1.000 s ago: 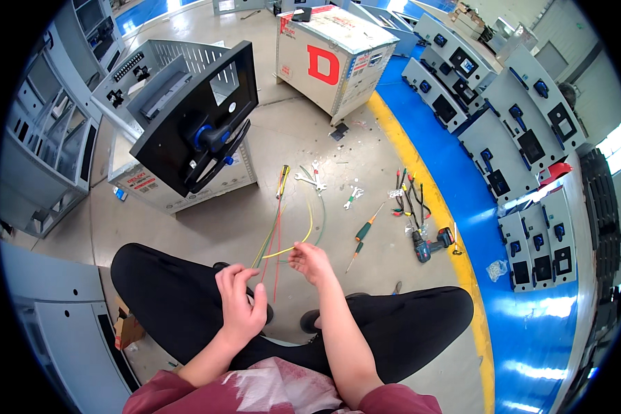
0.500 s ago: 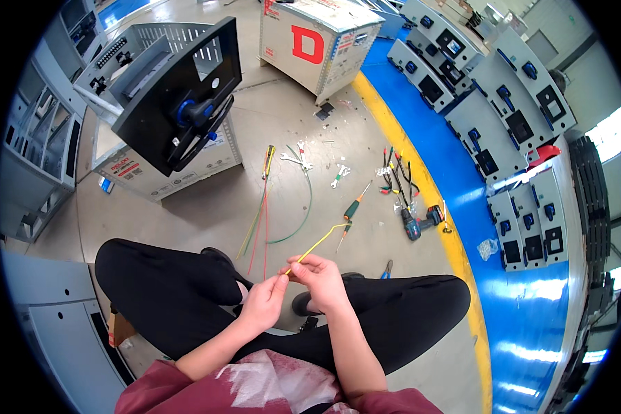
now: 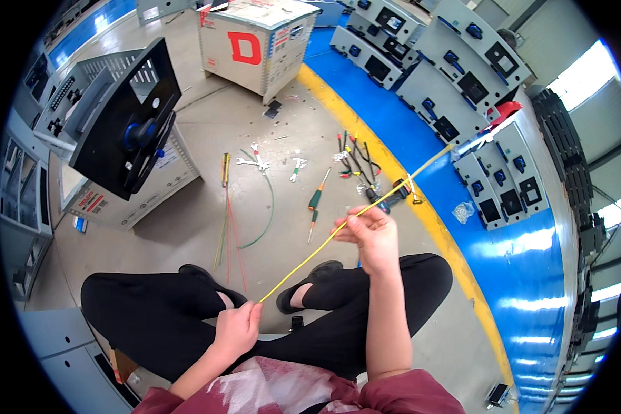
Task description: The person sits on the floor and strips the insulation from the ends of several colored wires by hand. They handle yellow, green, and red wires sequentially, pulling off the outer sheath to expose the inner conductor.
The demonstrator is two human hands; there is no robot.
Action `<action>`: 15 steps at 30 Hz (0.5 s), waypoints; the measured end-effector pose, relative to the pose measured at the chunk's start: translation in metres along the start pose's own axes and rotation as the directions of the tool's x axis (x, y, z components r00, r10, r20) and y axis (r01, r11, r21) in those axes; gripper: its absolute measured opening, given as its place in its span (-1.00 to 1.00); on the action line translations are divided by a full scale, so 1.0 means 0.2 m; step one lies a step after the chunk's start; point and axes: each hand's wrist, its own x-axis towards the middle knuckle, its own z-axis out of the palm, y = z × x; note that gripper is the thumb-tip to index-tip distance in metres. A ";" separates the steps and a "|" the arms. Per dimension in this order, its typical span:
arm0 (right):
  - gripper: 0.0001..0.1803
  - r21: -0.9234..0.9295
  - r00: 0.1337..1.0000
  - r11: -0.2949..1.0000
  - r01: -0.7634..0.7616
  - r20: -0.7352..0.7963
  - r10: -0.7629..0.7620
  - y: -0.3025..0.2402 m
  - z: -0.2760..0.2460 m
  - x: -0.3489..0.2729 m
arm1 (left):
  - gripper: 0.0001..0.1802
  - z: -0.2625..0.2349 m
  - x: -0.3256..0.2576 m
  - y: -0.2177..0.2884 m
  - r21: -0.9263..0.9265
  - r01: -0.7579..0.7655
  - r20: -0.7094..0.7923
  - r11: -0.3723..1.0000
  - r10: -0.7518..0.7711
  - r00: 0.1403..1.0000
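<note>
A long yellow wire (image 3: pixel 300 265) runs taut between my two hands, slanting up from left to right. My left hand (image 3: pixel 237 331) is closed round its lower end, above my lap. Further out to the right, my right hand (image 3: pixel 371 238) pinches the wire between thumb and fingers, with the free length reaching beyond it over the yellow floor line. Beyond my hands, a green-handled screwdriver (image 3: pixel 315 200) lies on the floor. Partly behind the wire is a cordless drill (image 3: pixel 398 191).
Thin red wires (image 3: pixel 235 252), a curved green wire (image 3: pixel 272 210), wrenches (image 3: pixel 255 163) and several pliers (image 3: pixel 356 160) lie on the floor. A black panel (image 3: pixel 121 138) with a handle stands at left. Ahead is a wooden crate (image 3: pixel 255 69); grey panels (image 3: pixel 510 186) stand at right.
My hands have drawn apart, the right one moving outward and up, the left one down and left. Much more of the yellow wire shows, now straight. The view has swung right.
</note>
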 end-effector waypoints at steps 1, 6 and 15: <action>-0.85 -0.019 1.000 1.000 0.007 -0.007 -0.007 -0.05 -0.05 0.02 | -0.63 0.00 -0.01 0.00 -0.003 -0.012 0.006 1.000 0.012 1.000; -0.79 -0.098 0.998 0.994 0.048 -0.033 -0.052 -0.22 -0.20 0.08 | -0.64 0.02 -0.03 -0.02 0.075 -0.132 -0.022 0.988 0.134 0.991; -0.76 0.056 0.992 0.998 -0.008 0.126 0.001 0.02 -0.06 0.02 | -0.69 0.04 0.14 0.05 -0.346 0.072 0.242 0.935 0.015 0.970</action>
